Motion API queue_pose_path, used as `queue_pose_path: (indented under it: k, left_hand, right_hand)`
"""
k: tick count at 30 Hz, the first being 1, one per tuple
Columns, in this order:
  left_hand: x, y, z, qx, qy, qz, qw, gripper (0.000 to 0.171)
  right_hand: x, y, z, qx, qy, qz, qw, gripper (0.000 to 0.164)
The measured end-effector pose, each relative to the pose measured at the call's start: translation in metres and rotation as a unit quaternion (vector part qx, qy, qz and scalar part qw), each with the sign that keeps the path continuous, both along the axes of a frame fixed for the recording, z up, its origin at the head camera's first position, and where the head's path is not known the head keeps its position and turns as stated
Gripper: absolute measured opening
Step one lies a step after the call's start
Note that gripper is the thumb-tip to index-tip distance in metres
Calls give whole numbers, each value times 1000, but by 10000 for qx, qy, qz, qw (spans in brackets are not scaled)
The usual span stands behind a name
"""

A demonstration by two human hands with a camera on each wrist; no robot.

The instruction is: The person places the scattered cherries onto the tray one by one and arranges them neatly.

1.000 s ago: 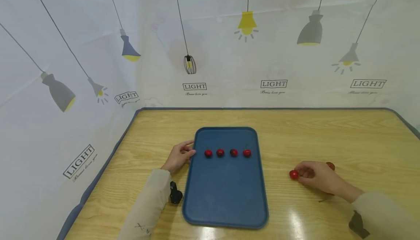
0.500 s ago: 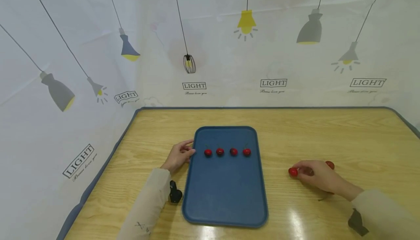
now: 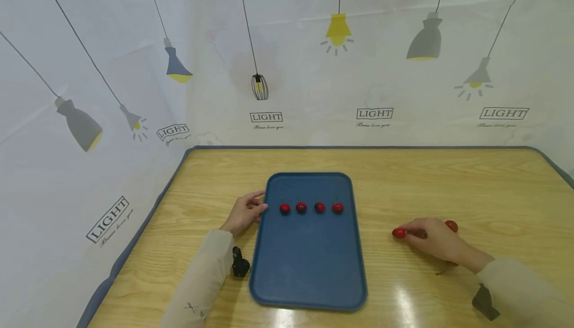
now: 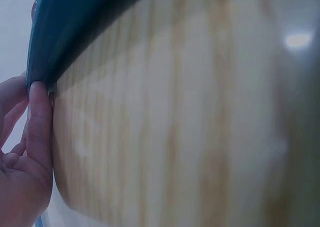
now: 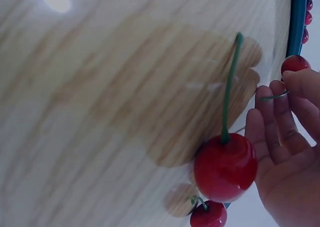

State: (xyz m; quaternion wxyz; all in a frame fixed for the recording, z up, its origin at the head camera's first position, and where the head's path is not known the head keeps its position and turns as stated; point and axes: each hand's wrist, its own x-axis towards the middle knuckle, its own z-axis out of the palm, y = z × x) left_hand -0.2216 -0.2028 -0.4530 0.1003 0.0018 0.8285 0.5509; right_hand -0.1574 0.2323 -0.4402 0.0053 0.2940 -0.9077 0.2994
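Observation:
On the right side of the table my right hand (image 3: pixel 432 238) pinches a red cherry (image 3: pixel 399 233) between thumb and fingertips. Its green stem (image 5: pixel 275 96) shows by the fingers in the right wrist view. Two more stemmed cherries lie near that hand: a large-looking one (image 5: pixel 226 167) and another one (image 5: pixel 208 215) behind it. The hand partly hides them in the head view. My left hand (image 3: pixel 244 213) touches the left rim of the blue tray (image 3: pixel 309 263) with thumb and fingertips. Several cherries (image 3: pixel 301 208) stand in a row across the tray's far part.
The wooden table (image 3: pixel 202 173) has a dark blue edge against white wall sheets (image 3: pixel 305 69) printed with lamps. A black wrist device (image 3: pixel 239 263) sits by the left sleeve, close to the tray's side. Wood surface lies between the tray and my right hand.
My right hand has shifted slightly left and away from me, and the pinched cherry has turned between its fingers. The left hand and tray have stayed in place.

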Motion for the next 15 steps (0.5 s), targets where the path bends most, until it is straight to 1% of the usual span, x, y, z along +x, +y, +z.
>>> queue_pose_path:
  k: [2, 5, 10, 12, 15]
  left_hand:
    - [0, 0, 0, -2, 1, 3, 10000, 45]
    - [0, 0, 0, -25, 1, 5, 10000, 45]
    - [-1, 0, -1, -31, 26, 8, 10000, 45]
    - [-2, 0, -2, -15, 36, 23, 10000, 45]
    - [-2, 0, -3, 5, 44, 38, 10000, 45]
  right_hand:
    - [0, -1, 0, -48, 106, -55, 9999, 15]
    - [0, -2, 1, 0, 61, -228, 9997, 14]
    - [1, -5, 4, 116, -211, -530, 9983, 10]
    - [0, -6, 4, 120, -296, -574, 9978, 7]
    - [0, -7, 4, 132, -290, -603, 9977, 4]
